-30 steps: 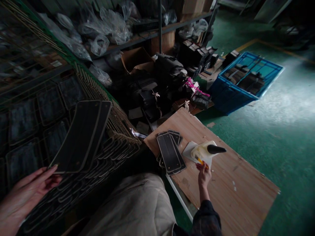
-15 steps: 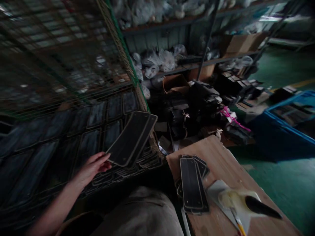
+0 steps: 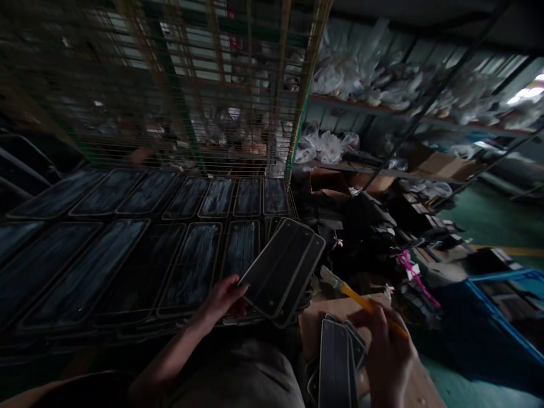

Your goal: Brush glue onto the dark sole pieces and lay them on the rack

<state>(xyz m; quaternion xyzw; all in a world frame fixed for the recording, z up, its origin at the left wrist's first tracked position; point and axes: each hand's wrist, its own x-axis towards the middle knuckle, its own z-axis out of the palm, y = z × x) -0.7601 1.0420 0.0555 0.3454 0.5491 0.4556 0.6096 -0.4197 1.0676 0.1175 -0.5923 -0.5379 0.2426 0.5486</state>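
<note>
The left hand (image 3: 221,300) pinches the lower corner of two dark panels (image 3: 283,272), fingers clenched on them, holding them tilted above the near edge of a wire rack (image 3: 127,255) covered with rows of similar pieces. The right hand (image 3: 389,362) grips a yellow-handled brush (image 3: 361,300), its bristles pointing up-left, close to the held panels. Below, a stack (image 3: 335,362) of like panels lies on the wooden tabletop (image 3: 314,326), beside a blue crate (image 3: 501,317).

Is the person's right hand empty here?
No, the right hand grips a yellow-handled brush, whose bristles point toward the dark panels held by the left hand.
</note>
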